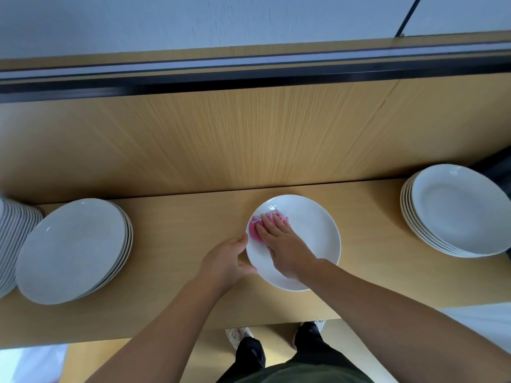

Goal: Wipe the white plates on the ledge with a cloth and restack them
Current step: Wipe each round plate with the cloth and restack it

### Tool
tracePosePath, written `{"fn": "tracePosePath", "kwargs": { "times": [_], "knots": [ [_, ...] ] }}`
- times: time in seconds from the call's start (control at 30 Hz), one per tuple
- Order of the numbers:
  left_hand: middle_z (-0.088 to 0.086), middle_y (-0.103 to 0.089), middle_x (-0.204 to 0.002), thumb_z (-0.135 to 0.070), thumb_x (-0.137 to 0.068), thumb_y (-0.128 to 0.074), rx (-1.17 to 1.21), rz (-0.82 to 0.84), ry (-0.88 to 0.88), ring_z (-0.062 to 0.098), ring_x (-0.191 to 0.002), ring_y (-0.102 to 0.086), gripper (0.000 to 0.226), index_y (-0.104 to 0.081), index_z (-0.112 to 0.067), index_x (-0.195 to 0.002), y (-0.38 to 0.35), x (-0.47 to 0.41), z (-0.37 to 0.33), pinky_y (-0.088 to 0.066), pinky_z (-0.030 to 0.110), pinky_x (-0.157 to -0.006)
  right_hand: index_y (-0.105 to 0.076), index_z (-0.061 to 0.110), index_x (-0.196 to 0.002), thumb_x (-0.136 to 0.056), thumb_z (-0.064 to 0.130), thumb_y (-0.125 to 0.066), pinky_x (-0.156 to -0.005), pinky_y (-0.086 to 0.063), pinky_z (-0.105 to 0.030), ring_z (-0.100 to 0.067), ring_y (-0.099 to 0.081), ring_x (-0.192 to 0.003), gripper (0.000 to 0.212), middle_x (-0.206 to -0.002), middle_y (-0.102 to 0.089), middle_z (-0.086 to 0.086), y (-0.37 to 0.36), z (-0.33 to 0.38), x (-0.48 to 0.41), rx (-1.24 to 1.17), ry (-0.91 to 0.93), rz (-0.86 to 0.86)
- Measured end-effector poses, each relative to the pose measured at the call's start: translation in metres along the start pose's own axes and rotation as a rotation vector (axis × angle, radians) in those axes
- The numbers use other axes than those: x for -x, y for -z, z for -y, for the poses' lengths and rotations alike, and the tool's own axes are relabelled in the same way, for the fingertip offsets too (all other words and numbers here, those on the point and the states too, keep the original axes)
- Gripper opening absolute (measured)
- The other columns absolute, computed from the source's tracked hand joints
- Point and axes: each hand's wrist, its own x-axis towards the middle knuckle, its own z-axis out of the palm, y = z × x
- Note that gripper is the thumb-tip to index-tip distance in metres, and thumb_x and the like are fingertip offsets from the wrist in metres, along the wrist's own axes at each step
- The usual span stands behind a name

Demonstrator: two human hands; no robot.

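One white plate (307,239) flat on bench (179,217), centre of frame. Left hand (226,261) at its left rim, grip curled round the edge. Right hand (282,244) on top, grip wide, straight fingers pressing pink cloth (255,230) onto plate's upper left. Plate stack (72,250) lower left, taller stack (11,239) at left edge, third stack (459,211) at right.

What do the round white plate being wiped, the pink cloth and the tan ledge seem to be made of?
Round white plate: probably glazed ceramic or porcelain; smooth and glossy, with a bright highlight near its rim. Pink cloth: soft fabric, perhaps microfibre; it bunches under the right hand. Tan ledge: wood or wood-look laminate; matte, with faint straight grain.
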Motion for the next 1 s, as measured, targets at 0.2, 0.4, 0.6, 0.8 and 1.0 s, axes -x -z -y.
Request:
{"fn": "tracePosePath", "kwargs": {
  "times": [0.2, 0.4, 0.6, 0.8, 1.0],
  "knots": [
    [-0.007, -0.044, -0.147, -0.049, -0.075, -0.075, -0.047, -0.031, -0.008, 0.01, -0.132, -0.041, 0.089, -0.033, -0.024, -0.149, 0.003, 0.0, -0.001, -0.037, 0.027, -0.105, -0.021, 0.011, -0.153, -0.098, 0.007, -0.048, -0.118, 0.009, -0.04, -0.03, -0.003, -0.148, 0.061, -0.16, -0.02, -0.011, 0.0, 0.003, 0.02, -0.019, 0.181, 0.04],
    [-0.009, -0.035, -0.152, -0.058, -0.082, -0.062, -0.226, -0.018, -0.082, 0.012, -0.136, -0.036, 0.087, -0.023, -0.025, -0.153, 0.01, 0.001, -0.006, -0.038, 0.029, -0.104, -0.016, 0.017, -0.154, -0.102, 0.008, -0.041, -0.116, 0.014, -0.027, -0.018, 0.007, -0.147, 0.058, -0.161, -0.015, -0.001, 0.006, -0.003, 0.035, -0.012, 0.249, 0.157],
    [-0.013, -0.032, -0.152, -0.064, -0.084, -0.055, -0.282, 0.016, -0.091, 0.009, -0.137, -0.032, 0.085, -0.021, -0.027, -0.153, 0.013, 0.0, -0.002, -0.037, 0.028, -0.105, -0.026, 0.025, -0.153, -0.094, -0.009, -0.046, -0.122, 0.001, -0.03, -0.012, 0.0, -0.15, 0.072, -0.161, -0.021, 0.004, 0.026, -0.022, 0.058, -0.055, 0.319, 0.359],
    [-0.01, -0.027, -0.153, -0.061, -0.085, -0.057, -0.279, -0.02, -0.136, 0.01, -0.138, -0.026, 0.085, -0.021, -0.024, -0.153, 0.011, 0.002, 0.0, -0.036, 0.028, -0.105, -0.046, 0.032, -0.144, -0.085, -0.014, -0.042, -0.118, -0.02, -0.03, -0.007, -0.022, -0.145, 0.075, -0.153, -0.037, 0.012, 0.074, -0.04, 0.06, 0.009, 0.251, 0.52],
    [0.005, -0.068, -0.113, -0.039, -0.054, -0.092, -0.366, -0.256, -0.522, 0.026, -0.105, -0.065, 0.058, -0.074, -0.008, -0.1, -0.005, 0.003, 0.01, -0.059, 0.037, -0.074, -0.049, 0.028, -0.142, -0.081, -0.017, -0.042, -0.11, -0.036, -0.033, -0.019, -0.036, -0.14, 0.075, -0.148, -0.044, 0.008, 0.097, -0.044, 0.015, 0.026, 0.246, 0.145]
  ]
}}
